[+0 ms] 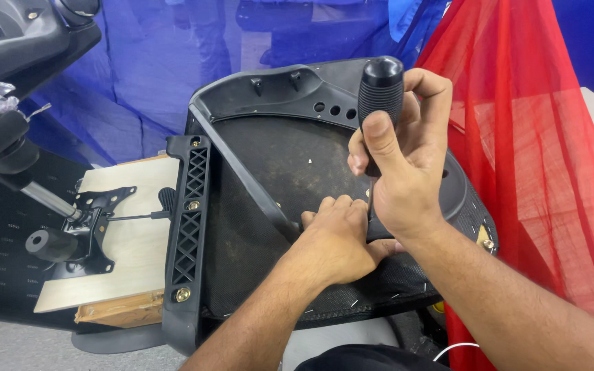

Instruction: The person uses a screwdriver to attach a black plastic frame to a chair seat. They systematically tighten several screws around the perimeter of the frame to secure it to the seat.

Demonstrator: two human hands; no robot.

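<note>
Right hand point(400, 172) gripping black screwdriver handle point(380, 86) upright; left hand point(335, 237) pressing flat on upturned chair seat point(269, 165) just below it.

Close head view, steeply downward

Two bare forearms, no sleeves; left hand point(335, 237), right hand point(400, 161) ungloved.
</note>
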